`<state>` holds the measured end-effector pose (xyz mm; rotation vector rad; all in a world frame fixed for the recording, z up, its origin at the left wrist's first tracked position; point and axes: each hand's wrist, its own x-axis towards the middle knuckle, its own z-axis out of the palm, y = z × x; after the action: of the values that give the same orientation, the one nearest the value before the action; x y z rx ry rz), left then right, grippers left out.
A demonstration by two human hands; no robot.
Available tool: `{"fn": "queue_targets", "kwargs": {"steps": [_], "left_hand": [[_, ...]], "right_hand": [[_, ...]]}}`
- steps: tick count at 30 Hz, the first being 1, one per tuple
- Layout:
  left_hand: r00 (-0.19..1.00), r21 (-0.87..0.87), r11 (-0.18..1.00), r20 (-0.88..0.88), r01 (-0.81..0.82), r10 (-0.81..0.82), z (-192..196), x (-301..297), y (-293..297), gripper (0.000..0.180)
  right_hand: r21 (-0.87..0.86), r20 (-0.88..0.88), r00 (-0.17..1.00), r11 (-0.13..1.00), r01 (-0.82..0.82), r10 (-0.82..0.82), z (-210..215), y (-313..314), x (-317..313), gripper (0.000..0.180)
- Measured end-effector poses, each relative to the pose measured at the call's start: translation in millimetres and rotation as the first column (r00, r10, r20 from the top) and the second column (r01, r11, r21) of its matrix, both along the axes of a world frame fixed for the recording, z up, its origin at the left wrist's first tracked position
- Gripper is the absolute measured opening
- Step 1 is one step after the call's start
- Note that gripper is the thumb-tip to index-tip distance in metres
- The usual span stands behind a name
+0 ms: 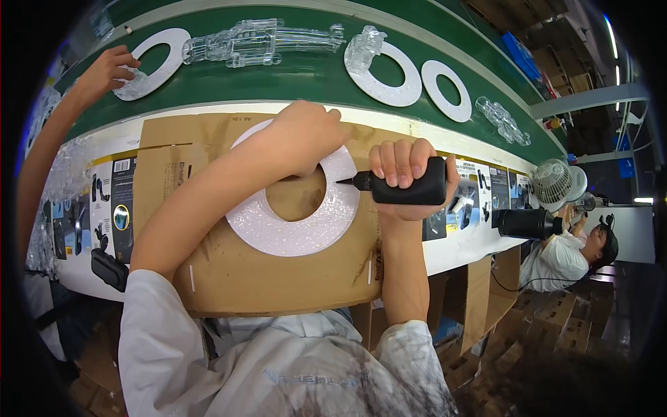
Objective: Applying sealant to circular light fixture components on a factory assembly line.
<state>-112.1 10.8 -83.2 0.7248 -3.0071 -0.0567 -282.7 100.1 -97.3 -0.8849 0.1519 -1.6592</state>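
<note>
A flat white ring (292, 233), dotted with shiny wet-looking spots, lies on a brown cardboard sheet (208, 278) in front of me. My left hand (306, 135) is closed over the ring's far side, fingers curled toward its hole; the fingertips are hidden. My right hand (410, 174) wraps around a black squeeze bottle (417, 186) held on its side. The bottle's thin nozzle points left, its tip at the ring's right part.
Beyond the cardboard runs a green conveyor (299, 83) carrying white rings (445, 90) and clear plastic parts (257, 43). Another person's hand (111, 73) touches a ring at far left. A black bottle (528, 224) and a fan (554, 184) stand rightward, near a seated person (563, 260).
</note>
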Motion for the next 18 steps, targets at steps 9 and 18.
{"fn": "queue_targets", "kwargs": {"steps": [9,18], "left_hand": [[1.000,-0.005,1.000,0.019,0.020,-0.020,0.8,0.5,-2.2,0.037],[1.000,0.030,1.000,0.015,0.001,-0.002,8.3,1.5,-1.0,0.044]], "right_hand": [[0.012,0.155,0.988,1.000,-0.005,0.003,3.1,-5.4,-15.2,0.046],[-0.010,-0.023,0.997,0.997,-0.077,0.076,11.4,-0.4,-22.2,0.049]]}}
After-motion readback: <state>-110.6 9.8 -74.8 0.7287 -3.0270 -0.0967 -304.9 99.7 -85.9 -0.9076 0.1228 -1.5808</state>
